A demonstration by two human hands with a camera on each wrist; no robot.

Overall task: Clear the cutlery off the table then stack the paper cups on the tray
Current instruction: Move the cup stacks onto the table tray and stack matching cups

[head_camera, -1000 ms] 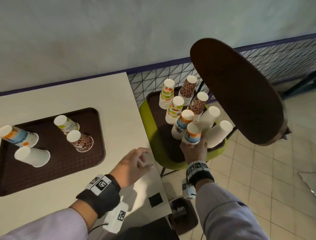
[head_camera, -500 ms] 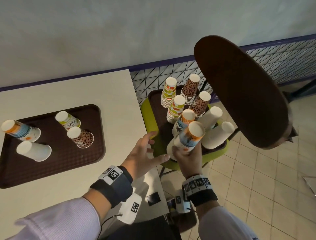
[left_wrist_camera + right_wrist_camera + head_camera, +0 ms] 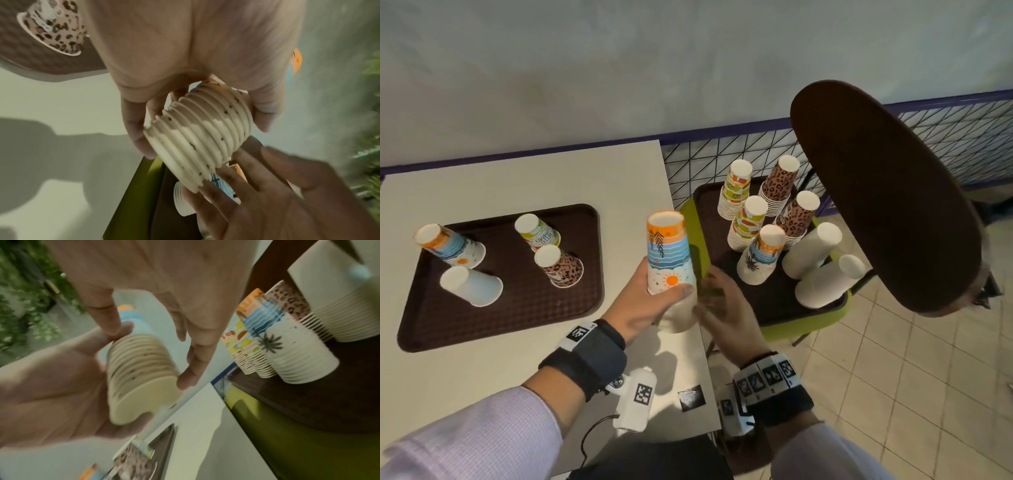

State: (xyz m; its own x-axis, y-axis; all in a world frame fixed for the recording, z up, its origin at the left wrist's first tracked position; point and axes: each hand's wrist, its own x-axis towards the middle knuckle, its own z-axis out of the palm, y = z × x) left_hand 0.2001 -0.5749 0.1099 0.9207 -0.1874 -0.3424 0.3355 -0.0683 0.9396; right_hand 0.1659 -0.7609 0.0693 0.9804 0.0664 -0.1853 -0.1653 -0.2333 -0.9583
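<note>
My left hand [image 3: 664, 284] grips a stack of beach-print paper cups [image 3: 669, 257] upside down over the table's right edge. In the left wrist view its thumb and fingers [image 3: 139, 142] wrap the stack's rims [image 3: 197, 138]. My right hand [image 3: 719, 298] is beside the stack's lower end with straight fingers [image 3: 257, 186] touching the rims. On the table, a brown tray [image 3: 500, 315] holds a beach-print cup [image 3: 448, 245], a white cup [image 3: 470, 286], a green-lettered cup [image 3: 537, 233] and a leopard cup [image 3: 558, 265], all upside down.
A second brown tray [image 3: 767, 301] lies on a green chair seat [image 3: 791, 329] right of the table and carries several cup stacks [image 3: 756, 253]. The dark chair back [image 3: 876, 192] leans over them. Tiled floor lies at lower right.
The right hand lifted the beach-print stack off the chair tray and moved it left. The left hand rose from the table and took hold of it. The right hand's fingers have opened.
</note>
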